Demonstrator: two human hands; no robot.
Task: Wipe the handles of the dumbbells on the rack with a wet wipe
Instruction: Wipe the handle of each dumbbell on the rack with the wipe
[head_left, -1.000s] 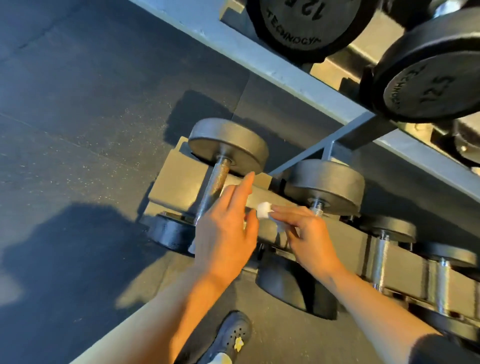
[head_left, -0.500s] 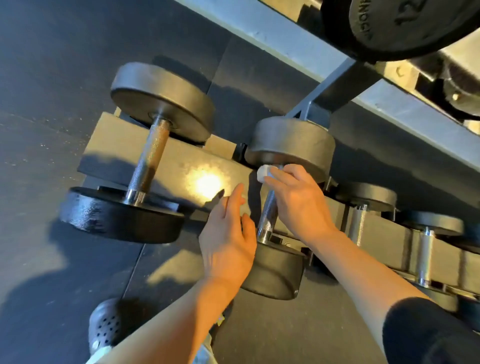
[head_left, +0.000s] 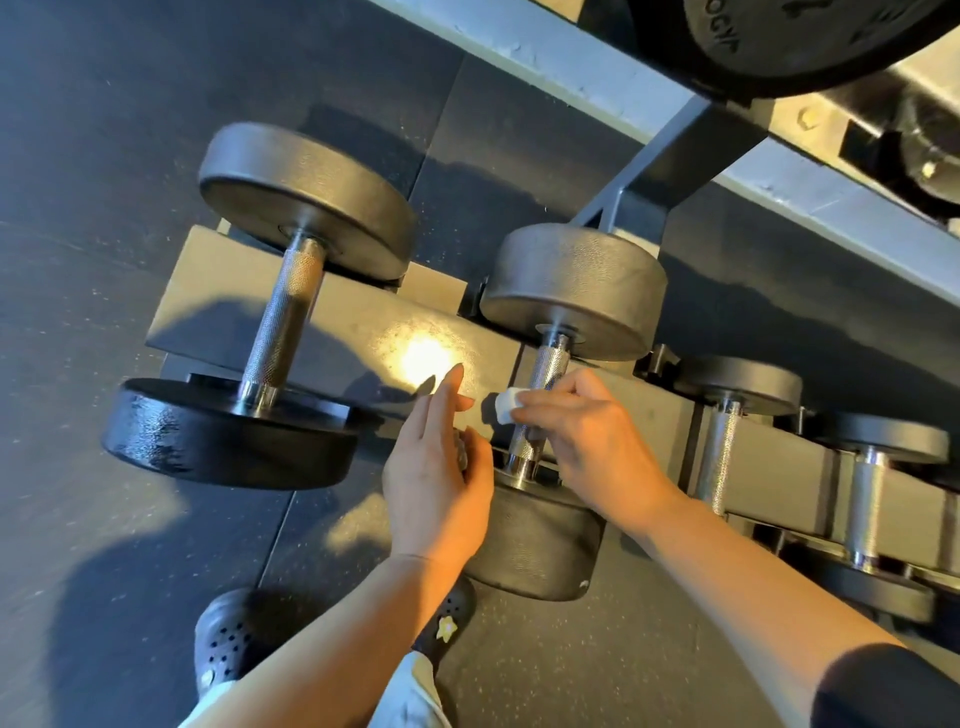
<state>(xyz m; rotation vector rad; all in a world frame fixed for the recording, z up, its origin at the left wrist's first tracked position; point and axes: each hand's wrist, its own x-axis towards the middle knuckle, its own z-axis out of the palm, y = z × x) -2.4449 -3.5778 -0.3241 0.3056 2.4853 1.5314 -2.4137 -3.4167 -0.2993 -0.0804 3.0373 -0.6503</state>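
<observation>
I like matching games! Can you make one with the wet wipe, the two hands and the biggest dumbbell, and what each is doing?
Things:
1. wet wipe
2. left hand
3. right hand
4. biggest dumbbell

States:
A. open, holds nothing
B. rests untouched at the rack's left end
C. white, pressed against a handle
D. wraps the second dumbbell's handle

Pairs: 1-C, 2-A, 3-D, 4-B

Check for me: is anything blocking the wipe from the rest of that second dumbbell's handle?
Nothing visible. The right hand presses the wet wipe against the handle; the left hand hovers open beside it.
</observation>
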